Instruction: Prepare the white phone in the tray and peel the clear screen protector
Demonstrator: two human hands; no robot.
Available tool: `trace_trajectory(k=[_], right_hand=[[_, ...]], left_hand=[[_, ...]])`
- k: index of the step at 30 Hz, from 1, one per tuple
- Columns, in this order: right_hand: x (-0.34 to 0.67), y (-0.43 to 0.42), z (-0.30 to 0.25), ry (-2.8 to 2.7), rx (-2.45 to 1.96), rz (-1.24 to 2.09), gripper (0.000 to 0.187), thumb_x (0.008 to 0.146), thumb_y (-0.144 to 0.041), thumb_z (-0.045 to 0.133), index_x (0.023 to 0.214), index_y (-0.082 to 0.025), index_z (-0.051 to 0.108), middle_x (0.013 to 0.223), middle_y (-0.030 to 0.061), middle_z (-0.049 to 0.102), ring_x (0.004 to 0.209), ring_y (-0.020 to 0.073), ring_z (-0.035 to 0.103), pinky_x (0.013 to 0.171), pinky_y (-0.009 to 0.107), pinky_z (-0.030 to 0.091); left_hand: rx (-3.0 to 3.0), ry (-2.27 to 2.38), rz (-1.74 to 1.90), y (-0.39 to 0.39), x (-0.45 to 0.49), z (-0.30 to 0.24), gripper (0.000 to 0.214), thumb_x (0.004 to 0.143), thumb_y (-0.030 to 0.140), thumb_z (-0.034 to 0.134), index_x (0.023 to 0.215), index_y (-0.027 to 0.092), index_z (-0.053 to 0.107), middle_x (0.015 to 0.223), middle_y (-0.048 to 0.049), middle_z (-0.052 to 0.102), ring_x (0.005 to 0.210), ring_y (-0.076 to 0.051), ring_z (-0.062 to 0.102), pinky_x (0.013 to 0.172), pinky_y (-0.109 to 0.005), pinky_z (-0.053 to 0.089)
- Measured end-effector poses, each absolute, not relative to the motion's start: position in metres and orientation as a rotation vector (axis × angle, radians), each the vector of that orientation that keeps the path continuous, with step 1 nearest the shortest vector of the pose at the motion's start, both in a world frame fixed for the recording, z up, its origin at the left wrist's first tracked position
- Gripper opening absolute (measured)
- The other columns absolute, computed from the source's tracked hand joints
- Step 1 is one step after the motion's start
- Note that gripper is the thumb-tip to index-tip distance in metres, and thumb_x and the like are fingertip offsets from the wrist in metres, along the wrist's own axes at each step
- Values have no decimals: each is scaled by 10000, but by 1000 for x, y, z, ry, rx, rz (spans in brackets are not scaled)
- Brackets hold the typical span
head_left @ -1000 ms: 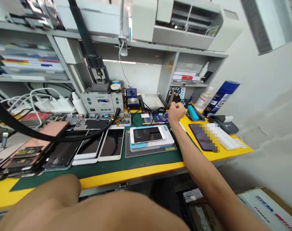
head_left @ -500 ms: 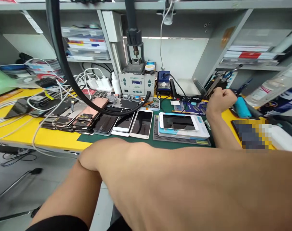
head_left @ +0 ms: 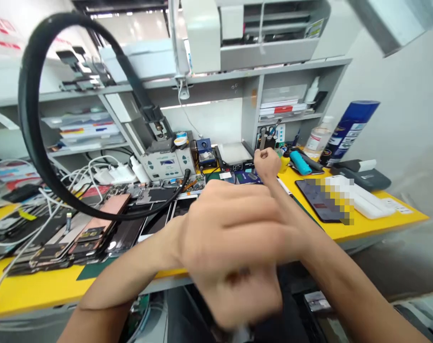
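Note:
Large and blurred, my left hand (head_left: 234,233) is close to the camera over the front of the bench, fingers curled into a fist. Whatever lies inside that fist, if anything, is hidden. Farther back, my right hand (head_left: 268,164) is closed beside the tool holder (head_left: 269,142) at the foot of the shelf. I cannot make out what its fingers hold. White-framed devices (head_left: 154,223) lie on the green mat (head_left: 95,270), partly covered by my left hand and arm. To their left is a stack of phone parts (head_left: 98,228).
A black hose (head_left: 32,105) loops in front of the grey control unit (head_left: 168,164). Right of my right arm are a dark phone (head_left: 314,202), a turquoise roll (head_left: 300,163), a clear bottle (head_left: 315,138) and a blue spray can (head_left: 352,131). White cables (head_left: 48,200) trail at left.
The view has swung to the right and up. My left arm, stretched across the foreground before, is now bent with its fist in front of the camera. My right hand stays by the tool holder.

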State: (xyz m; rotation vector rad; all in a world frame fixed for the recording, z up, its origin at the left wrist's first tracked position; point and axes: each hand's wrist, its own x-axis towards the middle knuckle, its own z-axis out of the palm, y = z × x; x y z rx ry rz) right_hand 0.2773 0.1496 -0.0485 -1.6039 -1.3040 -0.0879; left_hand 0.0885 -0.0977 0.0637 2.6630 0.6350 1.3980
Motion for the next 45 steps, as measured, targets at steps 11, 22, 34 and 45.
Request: trace_trajectory(k=[11, 22, 34, 45], right_hand=[[286, 155, -53, -1407, -1759, 26, 331, 947, -334, 523, 1156, -126, 673, 1155, 173, 605, 1052, 290, 592, 862, 357, 430], [296, 164, -60, -1608, -1850, 122, 310, 971, -337, 613, 1231, -167, 611, 1241, 101, 628, 1046, 233, 648, 885, 441, 556], [301, 169, -58, -1606, -1848, 88, 300, 975, -333, 607, 1229, -174, 613, 1237, 97, 631, 1034, 227, 652, 874, 430, 562], [300, 165, -57, -1454, -1740, 17, 262, 983, -385, 575, 1041, -145, 665, 1012, 62, 691, 888, 193, 664, 821, 388, 537]], left_hand=[[2646, 973, 1460, 12, 71, 32, 126, 806, 206, 568, 759, 181, 683, 615, -4, 649, 504, -122, 533, 523, -263, 417], [2335, 1351, 1529, 32, 22, -12, 185, 831, 227, 548, 748, 177, 705, 567, 2, 671, 511, -154, 625, 514, -249, 471], [2340, 1290, 1548, 27, 25, -18, 162, 825, 196, 555, 749, 172, 696, 606, 5, 673, 474, -116, 546, 505, -233, 438], [2423, 1188, 1619, 23, 26, -14, 160, 834, 171, 554, 754, 151, 691, 612, -4, 657, 480, -103, 520, 508, -227, 410]])
